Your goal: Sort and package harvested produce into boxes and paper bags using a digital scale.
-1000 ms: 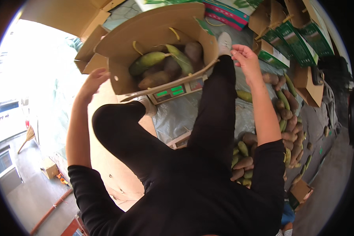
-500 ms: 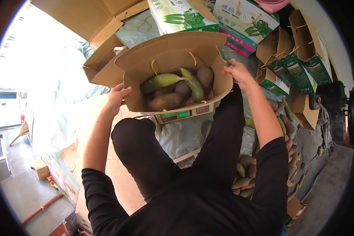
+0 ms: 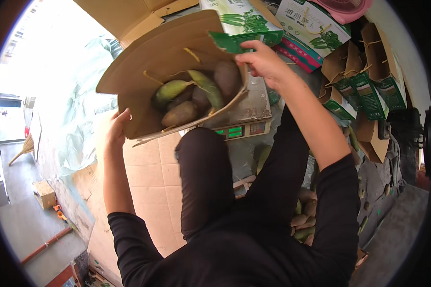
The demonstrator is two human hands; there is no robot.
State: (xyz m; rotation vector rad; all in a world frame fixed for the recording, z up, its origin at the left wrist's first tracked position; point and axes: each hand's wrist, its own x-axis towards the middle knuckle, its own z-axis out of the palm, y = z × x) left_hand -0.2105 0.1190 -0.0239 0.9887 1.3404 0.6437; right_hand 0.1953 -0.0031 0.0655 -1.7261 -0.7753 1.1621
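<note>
Shifting leftward and turning since half a second ago, the cardboard carton (image 3: 165, 50) is baring much of the digital scale (image 3: 255, 105) while overlapping the rest. Fingers of the right hand (image 3: 268, 66) are grasping the carton's right rim; those of the left hand (image 3: 114, 129) are gripping its left edge. Green radishes (image 3: 173, 90) and brown tubers (image 3: 181, 114) are lying inside.

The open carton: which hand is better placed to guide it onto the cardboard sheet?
Left hand, probably: it's at the left end of the carton, nearer the cardboard sheet; the right hand grips the other end, nearer the scale.
</note>
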